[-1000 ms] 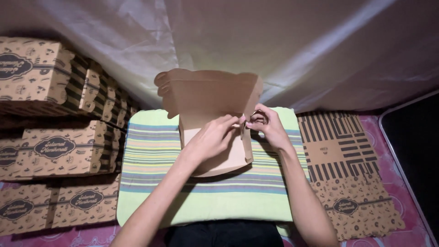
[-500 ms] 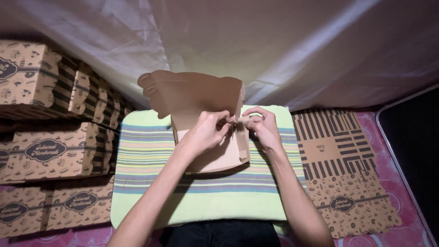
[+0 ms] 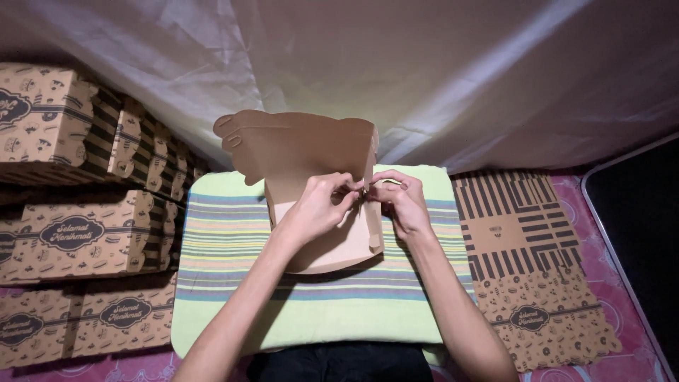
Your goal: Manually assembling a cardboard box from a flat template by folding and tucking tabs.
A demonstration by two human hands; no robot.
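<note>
Several folded boxes (image 3: 78, 233): sitting stacked at the far left.
Left hand (image 3: 318, 209): pinching the half-folded cardboard box (image 3: 311, 152) at its right corner.
Box: resting upright on the striped cushion (image 3: 226, 240).
Right hand (image 3: 399, 201): gripping the same corner flap.
Flat printed blank (image 3: 530, 262): lying at the right.

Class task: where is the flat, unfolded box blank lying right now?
In the head view, the flat box blank lies at the right, beside the striped cushion, right of the right hand.
</note>
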